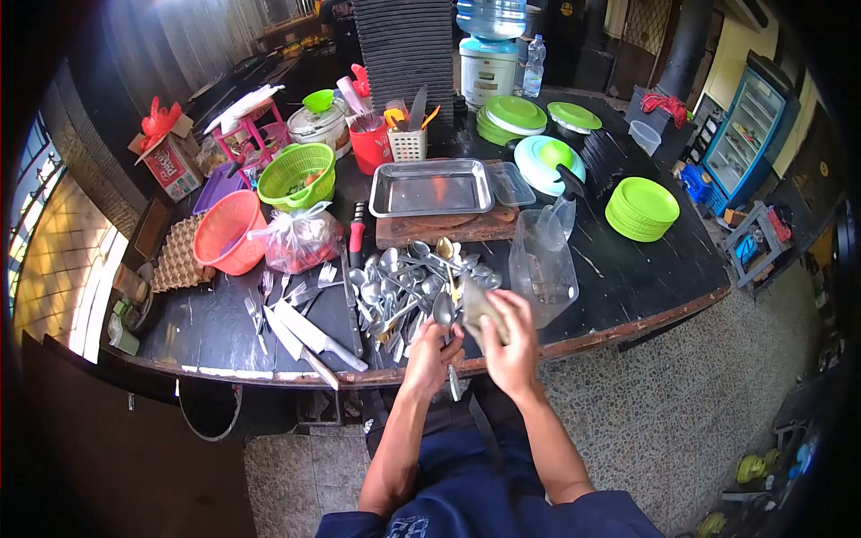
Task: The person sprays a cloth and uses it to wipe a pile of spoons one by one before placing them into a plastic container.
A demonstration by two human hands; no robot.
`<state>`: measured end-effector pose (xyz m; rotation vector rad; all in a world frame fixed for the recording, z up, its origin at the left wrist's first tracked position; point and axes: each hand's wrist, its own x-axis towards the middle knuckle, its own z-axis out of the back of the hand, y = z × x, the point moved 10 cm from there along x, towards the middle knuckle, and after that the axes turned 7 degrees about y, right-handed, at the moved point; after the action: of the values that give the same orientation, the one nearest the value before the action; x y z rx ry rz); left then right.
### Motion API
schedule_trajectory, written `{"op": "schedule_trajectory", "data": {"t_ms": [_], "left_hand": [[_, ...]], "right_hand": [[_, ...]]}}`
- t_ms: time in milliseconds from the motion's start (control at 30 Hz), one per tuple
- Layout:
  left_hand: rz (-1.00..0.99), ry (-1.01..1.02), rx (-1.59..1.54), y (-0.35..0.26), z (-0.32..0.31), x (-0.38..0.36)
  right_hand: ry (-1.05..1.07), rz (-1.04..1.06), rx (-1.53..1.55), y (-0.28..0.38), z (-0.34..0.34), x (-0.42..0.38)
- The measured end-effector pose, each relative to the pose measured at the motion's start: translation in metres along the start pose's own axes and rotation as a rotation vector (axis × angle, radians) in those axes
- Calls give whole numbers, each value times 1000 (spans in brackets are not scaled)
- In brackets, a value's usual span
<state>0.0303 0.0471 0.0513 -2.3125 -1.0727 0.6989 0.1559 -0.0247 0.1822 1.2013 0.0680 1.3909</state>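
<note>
Over the table's front edge, my left hand (432, 357) is closed around a metal spoon (444, 310), its bowl up and its handle pointing down below the fingers. Just to the right, my right hand (509, 345) grips a greyish cloth (480, 309) beside the spoon's bowl. Behind both hands lies a loose pile of spoons (395, 285). Left of the pile are two large knives (309, 334), a long dark knife (350, 300) and several forks (267, 283). A clear plastic container (543, 273) lies to the right of the cloth.
A metal tray (430, 188) rests on a wooden board (448, 229). Further left are a bag of red items (305, 240), an orange basket (231, 235), a green basket (296, 177) and egg trays (184, 255). Green plates (641, 209) are stacked at the right.
</note>
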Motion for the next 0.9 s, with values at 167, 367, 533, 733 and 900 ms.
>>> {"op": "schedule_trajectory", "data": {"t_ms": [167, 367, 533, 733, 900], "left_hand": [[24, 9, 152, 5, 3, -3], [89, 70, 321, 10, 13, 0], [57, 56, 226, 3, 10, 4], [46, -39, 356, -2, 19, -7], [67, 38, 360, 14, 8, -13]], "right_hand": [[340, 354, -176, 3, -58, -21], [333, 448, -247, -21, -71, 1], [240, 300, -140, -20, -70, 17], [333, 432, -192, -10, -79, -4], [213, 259, -207, -20, -67, 18]]}}
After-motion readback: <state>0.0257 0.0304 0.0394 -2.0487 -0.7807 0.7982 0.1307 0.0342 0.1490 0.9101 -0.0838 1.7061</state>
